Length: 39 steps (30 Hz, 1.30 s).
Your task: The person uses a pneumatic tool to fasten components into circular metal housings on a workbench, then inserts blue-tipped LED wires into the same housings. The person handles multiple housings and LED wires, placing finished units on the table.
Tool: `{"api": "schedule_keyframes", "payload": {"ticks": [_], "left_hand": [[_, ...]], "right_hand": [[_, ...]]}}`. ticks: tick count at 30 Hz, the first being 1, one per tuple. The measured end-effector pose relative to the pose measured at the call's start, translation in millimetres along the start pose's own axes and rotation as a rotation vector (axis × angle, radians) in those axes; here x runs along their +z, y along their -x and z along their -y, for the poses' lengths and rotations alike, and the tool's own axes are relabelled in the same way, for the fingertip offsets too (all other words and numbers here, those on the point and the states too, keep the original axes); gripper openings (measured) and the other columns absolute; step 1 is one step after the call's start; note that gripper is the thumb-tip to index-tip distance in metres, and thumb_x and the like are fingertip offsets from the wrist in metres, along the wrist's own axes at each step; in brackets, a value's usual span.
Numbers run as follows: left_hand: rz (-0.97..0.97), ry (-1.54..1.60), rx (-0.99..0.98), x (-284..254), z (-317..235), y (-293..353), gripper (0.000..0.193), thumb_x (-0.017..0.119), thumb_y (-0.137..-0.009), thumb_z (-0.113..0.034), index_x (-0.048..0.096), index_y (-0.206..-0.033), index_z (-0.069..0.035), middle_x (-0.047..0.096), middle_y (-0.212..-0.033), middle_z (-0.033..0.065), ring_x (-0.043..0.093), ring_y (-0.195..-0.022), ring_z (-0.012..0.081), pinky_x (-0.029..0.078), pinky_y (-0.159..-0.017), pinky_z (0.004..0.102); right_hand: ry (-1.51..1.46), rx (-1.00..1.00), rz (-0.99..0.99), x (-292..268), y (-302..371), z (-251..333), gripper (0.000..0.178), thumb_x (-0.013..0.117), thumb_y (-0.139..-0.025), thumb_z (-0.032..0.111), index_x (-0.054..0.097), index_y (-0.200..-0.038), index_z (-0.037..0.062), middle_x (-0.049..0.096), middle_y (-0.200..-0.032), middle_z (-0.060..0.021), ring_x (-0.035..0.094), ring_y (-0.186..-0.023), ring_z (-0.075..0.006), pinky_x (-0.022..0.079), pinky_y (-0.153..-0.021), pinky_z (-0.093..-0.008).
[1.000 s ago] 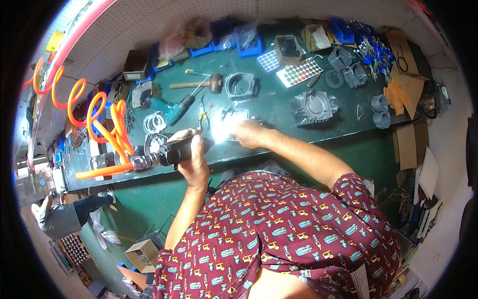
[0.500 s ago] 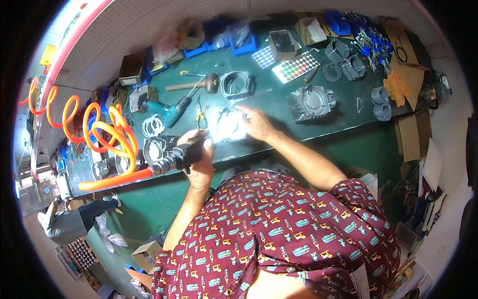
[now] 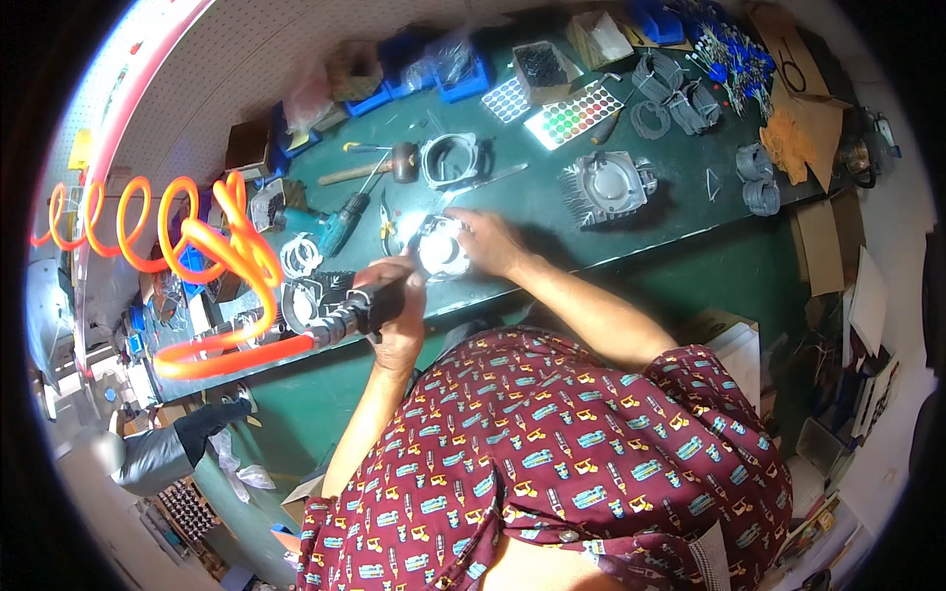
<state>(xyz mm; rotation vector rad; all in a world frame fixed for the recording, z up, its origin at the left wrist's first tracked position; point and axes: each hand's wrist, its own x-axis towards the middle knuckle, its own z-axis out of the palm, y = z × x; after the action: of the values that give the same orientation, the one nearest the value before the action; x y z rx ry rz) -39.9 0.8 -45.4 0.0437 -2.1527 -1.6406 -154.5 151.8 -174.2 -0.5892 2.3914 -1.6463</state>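
Observation:
My left hand (image 3: 401,330) is closed round a black air tool (image 3: 374,303). A coupling joins its rear end to a coiled orange hose (image 3: 241,355). The tool's front points toward a round metal housing (image 3: 441,252) near the bench's front edge; whether they touch is hidden. My right hand (image 3: 493,244) grips the right side of that housing, fingers at its rim. Strong glare washes out part of the housing. Just beyond it lie pliers (image 3: 387,229) and a grey ring-shaped casting (image 3: 451,161). A finned motor housing (image 3: 608,187) stands farther right.
Left on the green bench (image 3: 532,222) lie a teal power drill (image 3: 340,225), a mallet (image 3: 402,163) and white rings (image 3: 301,256). Blue bins (image 3: 463,84), a sticker sheet (image 3: 574,115) and cable bundles (image 3: 734,69) line the back. Another person (image 3: 158,458) is at the far left.
Glare on the housing has lessened, so more of its shape shows. The hose coils have shifted slightly. Both hands keep their holds, and the view has moved a little.

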Motion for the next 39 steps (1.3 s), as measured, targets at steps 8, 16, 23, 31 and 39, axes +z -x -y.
{"api": "schedule_keyframes", "payload": {"ticks": [8, 16, 23, 31, 39], "left_hand": [[0.010, 0.190, 0.071, -7, 3, -4, 0.026, 0.061, -0.088, 0.012, 0.048, -0.103, -0.004, 0.057, -0.098, 0.0085, 0.058, -0.097, 0.0190, 0.046, -0.108, 0.0514], [0.022, 0.150, 0.026, -15, -1, -8, 0.019, 0.062, -0.090, 0.008, 0.050, -0.099, -0.004, 0.057, -0.098, 0.0090, 0.058, -0.097, 0.0196, 0.044, -0.110, 0.0492], [0.026, 0.160, 0.009, -22, -1, -7, 0.019, 0.059, -0.091, 0.009, 0.050, -0.098, -0.006, 0.054, -0.099, 0.0062, 0.055, -0.099, 0.0171, 0.038, -0.115, 0.0546], [-0.197, 0.064, -0.081, -29, -14, -6, 0.030, 0.072, -0.086, 0.003, 0.059, -0.113, -0.002, 0.066, -0.109, 0.0091, 0.062, -0.103, 0.0196, 0.049, -0.103, 0.0425], [-0.251, -0.104, 0.119, -63, -33, -42, 0.024, 0.066, -0.092, -0.003, 0.058, -0.114, 0.002, 0.065, -0.111, 0.0122, 0.067, -0.104, 0.0247, 0.053, -0.098, 0.0413]], "right_hand": [[0.063, 0.046, 0.019, 4, -1, 19, 0.042, 0.054, -0.092, 0.017, 0.064, -0.132, 0.0113, 0.068, -0.128, -0.0182, 0.065, -0.115, -0.0380, 0.052, -0.099, -0.0461], [0.081, 0.013, 0.001, 15, -1, 19, 0.042, 0.053, -0.092, 0.017, 0.064, -0.132, 0.0135, 0.069, -0.126, -0.0165, 0.065, -0.115, -0.0368, 0.052, -0.099, -0.0465], [0.080, 0.026, 0.016, 18, 0, 25, 0.041, 0.054, -0.092, 0.018, 0.063, -0.132, 0.0128, 0.068, -0.127, -0.0167, 0.064, -0.116, -0.0368, 0.052, -0.099, -0.0460], [0.052, -0.039, 0.015, 35, -8, 18, 0.042, 0.054, -0.092, 0.017, 0.063, -0.132, 0.0109, 0.068, -0.125, -0.0188, 0.065, -0.114, -0.0385, 0.052, -0.098, -0.0465], [-0.069, -0.153, -0.030, 51, -30, 6, 0.050, 0.058, -0.094, 0.031, 0.061, -0.131, -0.0016, 0.067, -0.126, -0.0253, 0.063, -0.114, -0.0437, 0.049, -0.103, -0.0464]]}}
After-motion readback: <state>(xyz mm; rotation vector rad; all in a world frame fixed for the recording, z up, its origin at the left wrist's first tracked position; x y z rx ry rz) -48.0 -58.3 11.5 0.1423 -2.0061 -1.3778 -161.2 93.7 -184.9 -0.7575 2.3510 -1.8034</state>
